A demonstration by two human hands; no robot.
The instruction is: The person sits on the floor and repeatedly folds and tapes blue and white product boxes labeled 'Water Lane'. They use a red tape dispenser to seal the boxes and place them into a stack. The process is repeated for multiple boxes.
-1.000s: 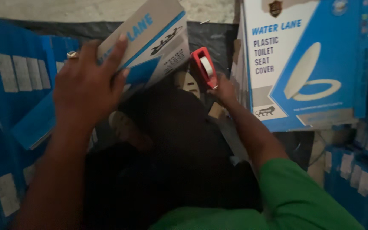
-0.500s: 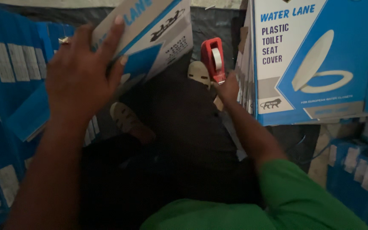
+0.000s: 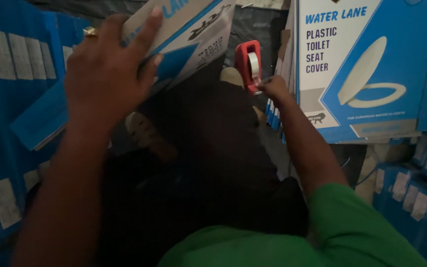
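Tape dispenser (image 3: 248, 64), red, sits at 12 o'clock, gripped by the right hand (image 3: 272, 87), fingers closed around its lower edge. Left hand (image 3: 106, 74) at 10 o'clock spreads its fingers (image 3: 147, 27) over a tilted blue-and-white box (image 3: 193, 34), holding it. Stacked flat boxes (image 3: 366, 69) stand at 2 o'clock, just beside the right hand.

The left hand (image 3: 105, 74) lies on a tilted flat box (image 3: 184, 34) at far left. To its right the right hand (image 3: 273, 86) touches a tape dispenser (image 3: 248, 64). A stack of boxes (image 3: 366, 69) stands just right of it.
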